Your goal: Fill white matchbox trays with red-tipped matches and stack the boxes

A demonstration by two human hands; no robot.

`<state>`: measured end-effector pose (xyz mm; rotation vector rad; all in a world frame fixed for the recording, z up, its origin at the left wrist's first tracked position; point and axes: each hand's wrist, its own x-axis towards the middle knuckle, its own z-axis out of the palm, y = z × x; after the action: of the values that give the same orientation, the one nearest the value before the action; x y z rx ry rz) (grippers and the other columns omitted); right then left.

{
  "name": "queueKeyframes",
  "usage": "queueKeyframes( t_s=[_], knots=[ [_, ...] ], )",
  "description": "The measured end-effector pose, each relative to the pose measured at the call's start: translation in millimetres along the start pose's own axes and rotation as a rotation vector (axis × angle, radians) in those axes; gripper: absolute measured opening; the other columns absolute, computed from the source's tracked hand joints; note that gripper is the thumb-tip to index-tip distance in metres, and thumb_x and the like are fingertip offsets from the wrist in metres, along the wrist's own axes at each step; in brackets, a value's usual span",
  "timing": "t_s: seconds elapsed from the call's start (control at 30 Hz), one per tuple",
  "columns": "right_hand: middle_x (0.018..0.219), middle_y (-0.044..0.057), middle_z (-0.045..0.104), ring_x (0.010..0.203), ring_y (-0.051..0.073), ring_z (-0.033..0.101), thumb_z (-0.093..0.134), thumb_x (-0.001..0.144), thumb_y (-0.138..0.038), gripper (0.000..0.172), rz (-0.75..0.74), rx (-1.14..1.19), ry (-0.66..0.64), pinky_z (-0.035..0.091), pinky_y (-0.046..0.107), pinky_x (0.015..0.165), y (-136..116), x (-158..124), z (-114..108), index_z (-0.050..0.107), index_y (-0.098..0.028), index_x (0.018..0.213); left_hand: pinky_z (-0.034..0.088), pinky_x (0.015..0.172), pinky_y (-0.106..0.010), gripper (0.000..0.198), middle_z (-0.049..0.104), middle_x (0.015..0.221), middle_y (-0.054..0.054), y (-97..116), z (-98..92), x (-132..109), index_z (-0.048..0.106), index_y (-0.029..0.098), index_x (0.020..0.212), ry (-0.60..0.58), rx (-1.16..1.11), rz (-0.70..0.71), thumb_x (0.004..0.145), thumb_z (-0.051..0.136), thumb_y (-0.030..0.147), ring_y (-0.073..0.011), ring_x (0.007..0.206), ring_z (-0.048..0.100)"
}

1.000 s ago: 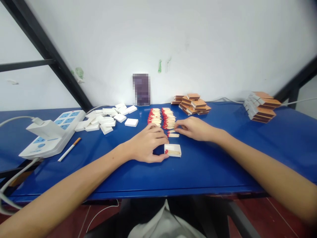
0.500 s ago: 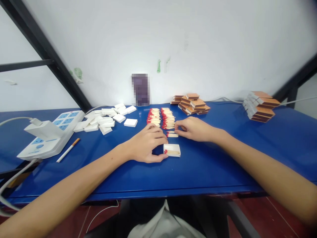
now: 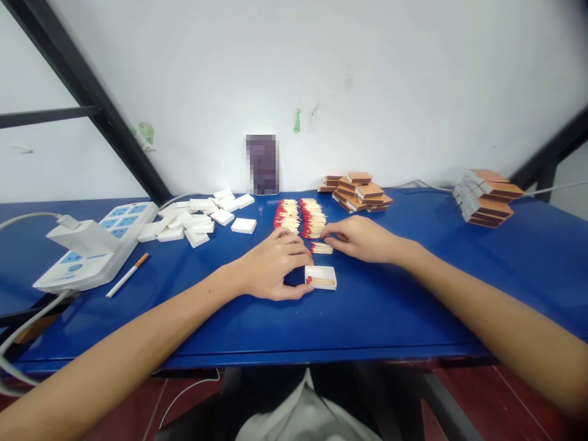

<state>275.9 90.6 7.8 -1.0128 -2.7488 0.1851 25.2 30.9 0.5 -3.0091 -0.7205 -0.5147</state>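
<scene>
Blue and glossy, the painted worktop [image 3: 367,318] runs the full width of the view under a white wall. Nearest the person, a small white cardboard tray [image 3: 320,277] lies flat with a few matches inside it. The left hand [image 3: 273,267] is curled at the tray's left end, thumb and fingers closed on that end. Just beyond the tray lies a little bunch of red-tipped wooden matches [image 3: 322,248]. The right hand [image 3: 362,239] rests palm down with its bent fingertips on that bunch; whether they pinch it cannot be told. Further beyond the tray stand two neat rows of red-tipped matches [image 3: 301,216]. Well to the tray's left lie a white cigarette with an orange filter [image 3: 127,275] and a white-and-blue power strip [image 3: 92,245]. Beyond and left of the tray is a loose heap of empty white trays [image 3: 197,217]; beyond and right, a pile of brown matchbox sleeves [image 3: 361,193], and far right a second brown stack [image 3: 487,196].
</scene>
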Motion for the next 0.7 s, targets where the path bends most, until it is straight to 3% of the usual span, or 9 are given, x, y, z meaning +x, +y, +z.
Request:
queueKeyframes(
  t_s=[0.5, 0.7],
  knots=[
    [0.095, 0.007, 0.078, 0.075, 0.018, 0.067, 0.05, 0.096, -0.027, 0.031, -0.003, 0.005, 0.005, 0.04, 0.027, 0.067, 0.5, 1.0, 1.3, 0.075, -0.019, 0.111, 0.037, 0.1, -0.044, 0.034, 0.071, 0.104, -0.009, 1.1, -1.8, -0.1, 0.068, 0.017, 0.104, 0.001, -0.008, -0.007, 0.09, 0.058, 0.046, -0.0261, 0.104, 0.06],
    [0.086, 0.005, 0.076, 0.069, 0.017, 0.063, 0.049, 0.096, -0.027, 0.028, -0.003, 0.007, -0.002, 0.036, 0.026, 0.064, 0.4, 1.4, 0.6, 0.075, -0.021, 0.102, 0.037, 0.101, -0.044, 0.034, 0.071, 0.104, -0.009, 0.7, -1.2, -0.3, 0.068, 0.017, 0.105, 0.005, -0.012, -0.005, 0.091, 0.057, 0.047, -0.0261, 0.104, 0.06]
  ],
)
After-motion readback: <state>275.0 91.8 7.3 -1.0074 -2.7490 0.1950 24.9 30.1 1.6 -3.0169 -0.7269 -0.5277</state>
